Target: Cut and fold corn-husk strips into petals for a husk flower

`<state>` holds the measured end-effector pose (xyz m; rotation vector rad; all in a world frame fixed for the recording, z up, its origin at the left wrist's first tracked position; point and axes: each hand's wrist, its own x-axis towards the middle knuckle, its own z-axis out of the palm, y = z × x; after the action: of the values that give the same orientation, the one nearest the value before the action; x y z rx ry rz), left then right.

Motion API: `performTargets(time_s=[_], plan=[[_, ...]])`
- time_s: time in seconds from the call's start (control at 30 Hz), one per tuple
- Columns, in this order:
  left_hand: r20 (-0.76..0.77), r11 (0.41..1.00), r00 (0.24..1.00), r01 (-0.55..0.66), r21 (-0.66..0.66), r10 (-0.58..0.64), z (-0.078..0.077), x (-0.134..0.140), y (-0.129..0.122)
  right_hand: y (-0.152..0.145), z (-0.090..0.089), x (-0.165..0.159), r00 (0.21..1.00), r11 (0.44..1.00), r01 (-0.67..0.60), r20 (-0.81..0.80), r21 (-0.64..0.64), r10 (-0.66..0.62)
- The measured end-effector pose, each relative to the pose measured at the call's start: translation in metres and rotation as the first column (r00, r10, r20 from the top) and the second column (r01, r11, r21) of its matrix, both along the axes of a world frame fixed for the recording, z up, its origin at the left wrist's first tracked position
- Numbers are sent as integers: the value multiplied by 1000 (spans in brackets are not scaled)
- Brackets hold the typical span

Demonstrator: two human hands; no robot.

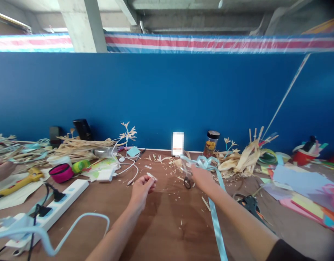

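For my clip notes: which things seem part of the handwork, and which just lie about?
Likely in use:
small pale piece in the left hand
scissors, blue ribbon near the right hand (grip unclear)

Likely lying about:
yellow glue gun
power strip
jar
colored paper

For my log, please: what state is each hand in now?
Left hand: pinching a small pale piece.
Right hand: by the blue ribbon; grip cannot be told.

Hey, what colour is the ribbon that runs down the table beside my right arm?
The ribbon is light blue; the head view shows it.

Glossy satiny ribbon, rough papery husks, matt partition, smooth plastic power strip
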<state>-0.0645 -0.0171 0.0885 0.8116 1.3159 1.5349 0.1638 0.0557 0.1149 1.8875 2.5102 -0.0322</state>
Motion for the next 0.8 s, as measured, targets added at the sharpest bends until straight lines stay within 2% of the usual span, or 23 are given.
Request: performTargets(time_s=[0.23, 0.4, 0.63, 0.8], plan=[[-141, 997, 990, -15, 80, 26, -10, 13, 21, 2, -11, -11, 1000, 997, 12, -14, 77, -11], [-297, 990, 955, 36, 138, 7, -15, 18, 31, -2, -10, -7, 1000, 993, 4, -29, 118, 0], [-552, 989, 832, 124, 85, -57, -15, 7, 46, -30, -4, 12, 994, 994, -56, -89, 90, 64], [-673, 982, 734, 180, 66, -89, -19, 16, 37, -46, 7, 38, 985, 991, 31, -171, 131, -8]])
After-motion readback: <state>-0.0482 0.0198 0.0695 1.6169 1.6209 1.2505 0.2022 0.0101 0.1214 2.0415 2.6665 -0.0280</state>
